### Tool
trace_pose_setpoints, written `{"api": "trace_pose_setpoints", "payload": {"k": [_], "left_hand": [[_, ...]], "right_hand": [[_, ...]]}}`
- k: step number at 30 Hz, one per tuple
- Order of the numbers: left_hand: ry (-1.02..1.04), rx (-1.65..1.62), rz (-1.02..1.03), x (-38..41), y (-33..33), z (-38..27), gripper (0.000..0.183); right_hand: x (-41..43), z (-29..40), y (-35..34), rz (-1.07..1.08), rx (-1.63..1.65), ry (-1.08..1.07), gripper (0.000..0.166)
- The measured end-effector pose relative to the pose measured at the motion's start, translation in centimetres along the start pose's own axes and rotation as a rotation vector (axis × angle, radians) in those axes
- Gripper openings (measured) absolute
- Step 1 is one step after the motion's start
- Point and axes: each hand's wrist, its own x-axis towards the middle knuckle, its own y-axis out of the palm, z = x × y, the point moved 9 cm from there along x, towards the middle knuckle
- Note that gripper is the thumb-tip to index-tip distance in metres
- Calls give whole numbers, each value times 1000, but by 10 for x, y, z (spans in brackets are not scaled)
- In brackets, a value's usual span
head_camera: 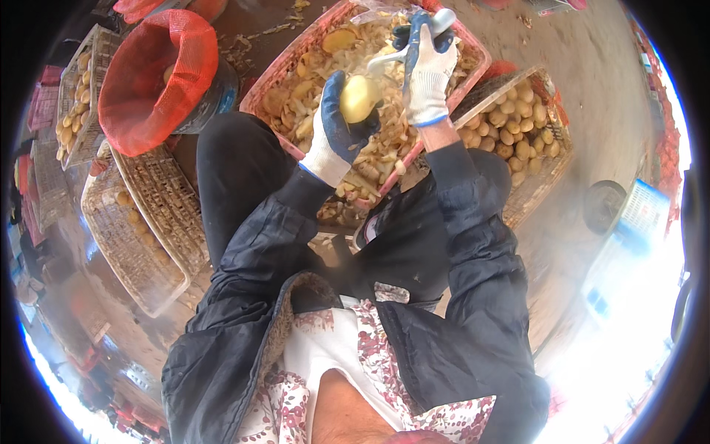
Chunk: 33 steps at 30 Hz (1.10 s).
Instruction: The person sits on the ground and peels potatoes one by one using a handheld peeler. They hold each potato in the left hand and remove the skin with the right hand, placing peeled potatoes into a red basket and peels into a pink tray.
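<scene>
My left hand [344, 125], in a white knit glove with a dark blue coated palm, holds a pale, mostly peeled potato [358, 100]. To its right, my right hand [428, 66] wears a matching glove and grips a white-handled peeler [442, 21]. The peeler's light head points left, close to the potato; whether they touch I cannot tell. Both hands are above a pink plastic crate [260, 89] heaped with potato peelings [383, 144].
Right of the pink crate, unpeeled potatoes [521, 125] fill a tilted crate. A red mesh bag [161, 83] lines a bucket [213, 91] on the left. Below it lies a dirty plastic crate [161, 205] with a few potatoes, and another potato-filled crate [77, 100] stands farther left.
</scene>
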Motion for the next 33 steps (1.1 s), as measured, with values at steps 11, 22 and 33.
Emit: {"api": "trace_pose_setpoints", "payload": {"k": [11, 22, 33], "left_hand": [[200, 302, -164, -12, -3, -19, 36], [181, 310, -92, -6, -10, -18, 39], [8, -71, 73, 10, -10, -11, 38]], "right_hand": [[11, 6, 6, -114, -243, -101, 14], [-20, 9, 33, -70, -315, -56, 29], [-10, -18, 10, -162, -25, 94, 32]]}}
